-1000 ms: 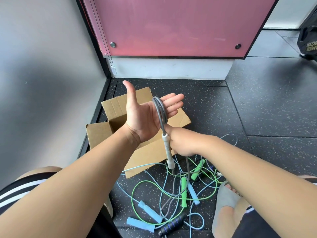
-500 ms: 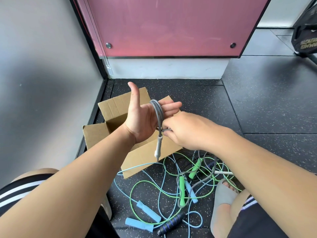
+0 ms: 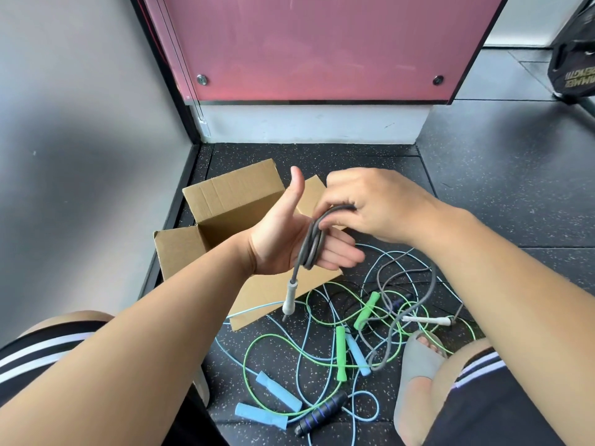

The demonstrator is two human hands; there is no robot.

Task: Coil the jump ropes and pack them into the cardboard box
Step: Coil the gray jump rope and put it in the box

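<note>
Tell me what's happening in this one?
A person is coiling a grey jump rope: several loops sit around the open left hand, and the right hand pinches the cord at the top of the coil. One white handle hangs below; the rest trails into a tangle of green, blue and black ropes on the floor. The cardboard box stands open behind the hands.

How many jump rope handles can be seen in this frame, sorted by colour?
Light blue handles: 3
Green handles: 2
White handles: 2, one hanging from the grey rope
Black handles: 2, one partly hidden among cords
Total: 9
</note>
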